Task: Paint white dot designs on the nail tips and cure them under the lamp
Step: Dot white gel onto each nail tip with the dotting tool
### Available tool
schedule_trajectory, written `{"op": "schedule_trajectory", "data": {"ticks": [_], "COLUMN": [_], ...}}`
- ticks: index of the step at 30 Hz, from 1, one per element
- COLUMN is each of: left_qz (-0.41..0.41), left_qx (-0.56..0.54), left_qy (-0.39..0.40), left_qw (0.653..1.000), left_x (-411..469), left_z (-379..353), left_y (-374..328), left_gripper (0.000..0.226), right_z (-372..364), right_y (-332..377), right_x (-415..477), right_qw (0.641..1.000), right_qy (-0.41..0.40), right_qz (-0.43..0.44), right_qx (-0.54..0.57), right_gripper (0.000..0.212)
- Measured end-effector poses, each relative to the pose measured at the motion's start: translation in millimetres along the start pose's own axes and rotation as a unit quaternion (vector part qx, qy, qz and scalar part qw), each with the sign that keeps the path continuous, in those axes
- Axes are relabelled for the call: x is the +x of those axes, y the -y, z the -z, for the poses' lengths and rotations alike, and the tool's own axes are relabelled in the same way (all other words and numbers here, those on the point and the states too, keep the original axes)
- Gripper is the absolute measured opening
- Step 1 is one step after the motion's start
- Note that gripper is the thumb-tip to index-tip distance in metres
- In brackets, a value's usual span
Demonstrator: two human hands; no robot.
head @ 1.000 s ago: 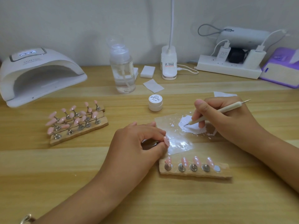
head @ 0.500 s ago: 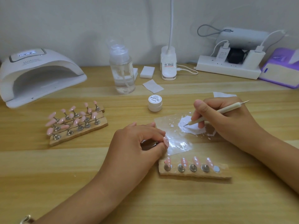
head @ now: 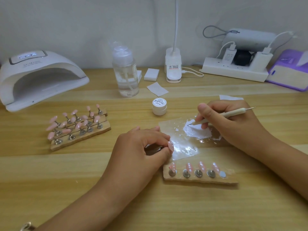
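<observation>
Sitting at the fingertips of the left hand (head: 141,147), the pink nail tip (head: 170,145) is pinched by its dark metal stand, low over the near-left corner of a clear palette sheet (head: 183,150). A few white dots already show on it.

The right hand (head: 230,124) grips a dotting tool (head: 221,116) like a pen, its point down in the white paint (head: 196,130) smeared on the far-right part of the same sheet. The tool's long axis runs from far right to near left, so its point already aims roughly at the tip. The tip lies left of the point and nearer, and the next dot likely needs only a short carry that way across the sheet by the right hand.

Just near of the sheet lies a wooden holder (head: 230,179) with four dotted tips (head: 201,165) and one bare spot at its right end, probably this tip's place. A small paint jar (head: 159,106) stands just beyond the sheet. Three more strips of plain pink tips (head: 78,125) lie to the left. The lamp (head: 38,77) stands far left on the surface (head: 83,189), closer to the left hand.
</observation>
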State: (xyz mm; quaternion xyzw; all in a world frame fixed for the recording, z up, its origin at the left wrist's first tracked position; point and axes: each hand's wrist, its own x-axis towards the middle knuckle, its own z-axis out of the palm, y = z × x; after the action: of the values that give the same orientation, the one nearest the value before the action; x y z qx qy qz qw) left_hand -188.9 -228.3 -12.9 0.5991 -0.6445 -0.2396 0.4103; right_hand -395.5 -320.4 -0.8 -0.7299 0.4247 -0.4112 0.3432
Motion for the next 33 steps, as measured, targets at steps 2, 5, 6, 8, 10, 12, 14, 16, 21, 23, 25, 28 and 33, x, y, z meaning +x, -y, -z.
{"op": "schedule_trajectory", "data": {"ticks": [2,5,6,8,10,12,14,16,21,23,25,28,33], "left_qz": [0.001,0.000,-0.001,-0.003,-0.002,-0.001,0.001,0.002,0.002,0.002,0.003,0.006,0.005], "left_qx": [-0.001,-0.001,0.000,0.001,-0.001,-0.002,-0.004,-0.003,-0.004,-0.003,-0.003,-0.007,-0.018], "left_qy": [0.000,0.002,0.001,0.001,0.000,-0.001,0.000,0.000,-0.002,-0.002,-0.001,-0.001,0.000], "left_qw": [1.000,1.000,1.000,1.000,1.000,1.000,1.000,1.000,1.000,1.000,1.000,1.000,1.000], "left_x": [-0.1,0.1,0.1,0.0,-0.3,-0.4,-0.3,-0.1,0.1,0.1,0.1,0.1,-0.3], "left_z": [0.0,0.0,0.0,0.2,0.3,0.3,0.3,0.2,-0.1,-0.3,-0.2,-0.2,-0.3], "left_y": [-0.3,-0.2,-0.2,-0.1,-0.4,-0.6,-0.8,-1.1,-1.0,-0.5,-0.1,0.2,-0.3], "left_gripper": [0.029,0.028,0.028,0.029,0.028,0.027,0.028,0.029,0.028,0.029,0.028,0.027,0.024], "right_z": [0.2,1.7,1.7,1.2,0.4,0.6,1.4,1.4,1.3,1.5,1.0,0.7,1.4], "right_y": [-0.3,-4.6,-5.0,-4.3,-2.9,-3.8,-5.2,-5.3,-4.6,-5.2,-4.2,-3.3,-4.6], "right_x": [-0.6,0.6,1.0,1.1,0.1,0.0,0.8,1.0,-0.7,0.0,0.0,-1.1,-0.4], "right_qw": [1.000,0.999,0.999,1.000,1.000,1.000,0.999,0.999,0.999,0.999,0.999,1.000,0.998], "right_qy": [-0.001,-0.037,-0.040,-0.024,-0.010,-0.025,-0.044,-0.037,-0.033,-0.048,-0.038,-0.023,-0.052], "right_qz": [-0.001,0.012,0.013,0.010,0.011,0.015,0.019,0.017,0.019,0.018,0.013,0.013,0.015], "right_qx": [0.011,0.002,-0.004,-0.006,0.003,0.003,-0.010,-0.016,-0.004,-0.011,-0.008,0.005,-0.007], "right_gripper": [0.038,0.039,0.038,0.036,0.037,0.039,0.039,0.037,0.040,0.039,0.038,0.040,0.039]}}
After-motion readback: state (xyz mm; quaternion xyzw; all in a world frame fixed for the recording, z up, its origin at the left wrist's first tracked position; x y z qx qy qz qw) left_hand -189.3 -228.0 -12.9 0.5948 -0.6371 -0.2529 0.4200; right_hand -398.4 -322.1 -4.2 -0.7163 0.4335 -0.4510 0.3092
